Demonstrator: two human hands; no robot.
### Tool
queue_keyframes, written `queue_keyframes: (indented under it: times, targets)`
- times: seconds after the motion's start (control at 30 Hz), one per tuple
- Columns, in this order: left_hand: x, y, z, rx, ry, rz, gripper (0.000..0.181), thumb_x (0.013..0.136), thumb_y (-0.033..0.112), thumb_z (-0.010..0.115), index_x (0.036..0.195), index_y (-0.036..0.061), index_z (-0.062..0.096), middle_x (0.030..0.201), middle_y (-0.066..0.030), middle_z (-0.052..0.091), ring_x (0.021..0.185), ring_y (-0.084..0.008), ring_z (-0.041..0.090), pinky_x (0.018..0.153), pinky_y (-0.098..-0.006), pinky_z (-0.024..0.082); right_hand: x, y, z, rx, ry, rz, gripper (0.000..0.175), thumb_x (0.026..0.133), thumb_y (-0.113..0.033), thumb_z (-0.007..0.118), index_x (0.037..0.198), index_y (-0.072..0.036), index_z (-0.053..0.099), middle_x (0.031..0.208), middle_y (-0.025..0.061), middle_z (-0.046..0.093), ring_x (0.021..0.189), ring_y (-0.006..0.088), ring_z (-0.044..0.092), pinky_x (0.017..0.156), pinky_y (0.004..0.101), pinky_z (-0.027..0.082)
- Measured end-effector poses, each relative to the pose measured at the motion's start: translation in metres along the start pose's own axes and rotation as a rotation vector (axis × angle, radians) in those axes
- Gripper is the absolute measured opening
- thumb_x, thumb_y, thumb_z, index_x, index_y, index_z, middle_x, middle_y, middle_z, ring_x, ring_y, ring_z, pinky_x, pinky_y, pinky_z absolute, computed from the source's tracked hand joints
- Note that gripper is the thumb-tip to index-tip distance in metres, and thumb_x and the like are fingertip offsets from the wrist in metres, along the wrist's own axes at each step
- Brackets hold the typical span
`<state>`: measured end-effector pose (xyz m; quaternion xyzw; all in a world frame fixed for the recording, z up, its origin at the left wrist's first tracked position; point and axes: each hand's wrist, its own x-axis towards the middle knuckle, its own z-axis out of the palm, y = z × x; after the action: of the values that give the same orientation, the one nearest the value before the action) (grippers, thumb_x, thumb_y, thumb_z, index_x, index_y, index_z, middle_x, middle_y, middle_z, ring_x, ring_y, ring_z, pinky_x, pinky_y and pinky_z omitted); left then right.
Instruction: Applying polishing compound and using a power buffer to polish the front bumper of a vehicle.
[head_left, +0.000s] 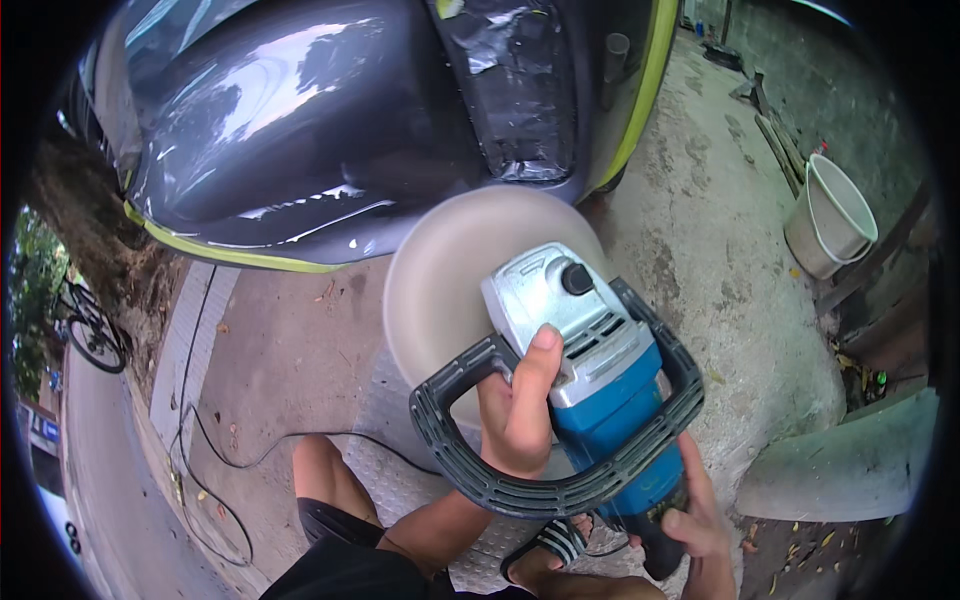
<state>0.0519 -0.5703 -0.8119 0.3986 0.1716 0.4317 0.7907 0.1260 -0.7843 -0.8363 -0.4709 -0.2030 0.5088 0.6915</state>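
A rotary polisher (604, 397) with a blue body, a silver gear head and a black loop handle fills the middle of the view. My left hand (525, 412) reaches inside the loop and holds the tool near its head, thumb on the silver housing; its other fingers are mostly hidden. Around the rear grip, my right hand (701, 499) is closed, partly hidden by the tool. The wide, pale polishing pad (442, 300) looks smooth and blurred. Its far edge overlaps the lower edge of a glossy dark vehicle body panel (300, 142); whether they touch, I cannot tell.
Yellow-green tape (240, 257) edges the panel, and black plastic film (517, 97) covers a section. A power cord (300, 435) loops across the ground at left. At right stand a white bucket (817, 225) and a concrete wall (825, 90). A bicycle (94, 330) is beside the road.
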Motion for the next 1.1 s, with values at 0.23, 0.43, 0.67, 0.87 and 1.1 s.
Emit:
queue_keyframes:
  times: [0.23,0.43,0.67,0.87,1.1]
  targets:
    - [-0.004,0.003,-0.023,0.175,0.097,0.145,0.051,0.096,0.034,0.046,0.129,-0.0046,0.044,0.116,-0.0172,0.059,0.104,-0.0251,0.06,0.091,-0.037,0.048,0.041,0.013,-0.013,-0.232,-0.12,-0.081,0.093,0.079,-0.032,0.073,0.148,0.003,0.021,0.147,0.0185,0.035,0.135,0.0264,0.035,0.111,0.0359,0.023]
    - [0.004,-0.002,-0.019,-0.163,0.087,0.064,0.058,0.094,0.042,0.045,0.132,-0.0022,0.043,0.12,-0.0208,0.058,0.106,-0.0314,0.06,0.093,-0.043,0.049,0.035,-0.02,0.002,-0.378,-0.078,-0.172,0.092,0.079,-0.028,0.074,0.147,0.005,0.023,0.142,0.0209,0.043,0.131,0.0263,0.041,0.11,0.0351,0.027]
    - [0.009,-0.008,-0.006,-0.254,-0.036,-0.012,0.058,0.094,0.045,0.046,0.132,0.001,0.046,0.119,-0.0161,0.06,0.103,-0.0269,0.061,0.09,-0.0391,0.049,0.045,0.0,-0.013,-0.491,-0.048,-0.357,0.094,0.075,-0.03,0.075,0.145,0.008,0.025,0.129,0.0236,0.055,0.117,0.0282,0.056,0.102,0.0349,0.038]
    - [0.009,0.002,-0.015,-0.034,-0.028,0.194,0.059,0.094,0.044,0.047,0.133,-0.001,0.046,0.123,-0.0158,0.058,0.108,-0.0268,0.059,0.095,-0.0392,0.045,0.077,0.042,-0.031,-0.369,-0.19,-0.477,0.093,0.072,-0.025,0.077,0.145,0.005,0.029,0.133,0.0207,0.053,0.119,0.0266,0.054,0.102,0.0339,0.037]
    - [0.007,0.061,-0.044,0.097,0.029,0.326,0.069,0.092,0.052,0.046,0.138,-0.0003,0.039,0.124,-0.0187,0.057,0.11,-0.0295,0.058,0.095,-0.0421,0.048,0.122,0.084,0.011,-0.323,-0.458,-0.647,0.094,0.077,-0.023,0.076,0.148,0.003,0.021,0.148,0.0242,0.032,0.135,0.0318,0.036,0.11,0.0355,0.025]
